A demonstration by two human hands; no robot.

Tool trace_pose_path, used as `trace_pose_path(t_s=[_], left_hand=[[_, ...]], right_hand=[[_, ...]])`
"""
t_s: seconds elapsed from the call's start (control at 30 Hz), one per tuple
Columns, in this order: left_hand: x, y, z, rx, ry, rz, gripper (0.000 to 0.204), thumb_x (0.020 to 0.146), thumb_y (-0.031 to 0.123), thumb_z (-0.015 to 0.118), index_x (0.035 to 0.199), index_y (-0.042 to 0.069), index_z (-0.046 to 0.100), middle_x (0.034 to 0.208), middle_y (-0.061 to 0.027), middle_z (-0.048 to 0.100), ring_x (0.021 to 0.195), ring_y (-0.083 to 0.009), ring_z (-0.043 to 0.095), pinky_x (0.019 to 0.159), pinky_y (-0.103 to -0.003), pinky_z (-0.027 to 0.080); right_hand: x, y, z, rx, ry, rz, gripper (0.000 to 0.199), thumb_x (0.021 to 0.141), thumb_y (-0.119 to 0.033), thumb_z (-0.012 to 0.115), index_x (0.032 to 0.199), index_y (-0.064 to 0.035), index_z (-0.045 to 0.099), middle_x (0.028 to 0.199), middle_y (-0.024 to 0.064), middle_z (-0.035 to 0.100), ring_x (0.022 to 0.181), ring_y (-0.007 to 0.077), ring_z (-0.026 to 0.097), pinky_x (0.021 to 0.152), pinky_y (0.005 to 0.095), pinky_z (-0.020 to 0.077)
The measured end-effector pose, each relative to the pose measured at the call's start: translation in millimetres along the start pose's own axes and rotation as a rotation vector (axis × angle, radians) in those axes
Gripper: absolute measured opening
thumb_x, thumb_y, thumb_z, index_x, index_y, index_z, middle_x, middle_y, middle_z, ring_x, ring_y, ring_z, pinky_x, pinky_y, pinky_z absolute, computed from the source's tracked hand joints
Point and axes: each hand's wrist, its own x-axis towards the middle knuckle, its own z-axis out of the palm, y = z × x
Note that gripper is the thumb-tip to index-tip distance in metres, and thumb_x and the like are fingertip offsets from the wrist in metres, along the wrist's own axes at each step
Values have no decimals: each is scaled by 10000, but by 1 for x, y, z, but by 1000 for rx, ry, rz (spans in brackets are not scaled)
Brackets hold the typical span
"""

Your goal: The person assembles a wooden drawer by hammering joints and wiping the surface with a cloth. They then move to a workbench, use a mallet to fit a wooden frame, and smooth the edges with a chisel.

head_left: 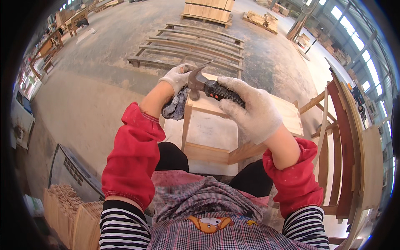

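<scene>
My right hand (254,112), in a whitish work glove, is wrapped round the black ribbed handle of a claw hammer (198,82). The hammer lies nearly level, its metal head to the left and its claw pointing up and away. Beside that head is my gloved left hand (178,77), its fingers closed and partly hidden. A crumpled dark grey rag (176,105) bunches under the left palm and seems held there. Below both hands stands a pale wooden frame (208,151) with a wide board top, in front of my knees.
A slatted wooden pallet (191,46) lies on the floor ahead, with stacked timber (207,9) behind it. Close on my right stands a wooden rack (343,158) with upright boards. Wood pieces (68,216) are piled at the lower left, near a grey plastic panel (75,171).
</scene>
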Motion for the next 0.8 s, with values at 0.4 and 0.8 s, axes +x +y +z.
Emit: trace_pose_path(t_s=[0.4,0.8], left_hand=[[11,-22,-10,28,-2,77,258,902,201,614,1093,29,616,988,-26,651,898,-124,598,817,-283,477],[11,-13,9,-29,89,16,132,911,166,575,989,70,623,834,21,610,725,-77,524,674,-233,438]], right_hand=[[7,-2,-4,0,190,5,378,860,-209,607,1196,-45,551,963,219,639,897,392,631,772,409,498],[9,4,5,87,406,-33,352,863,-180,622,1184,-48,565,960,202,652,902,354,657,775,364,509]])
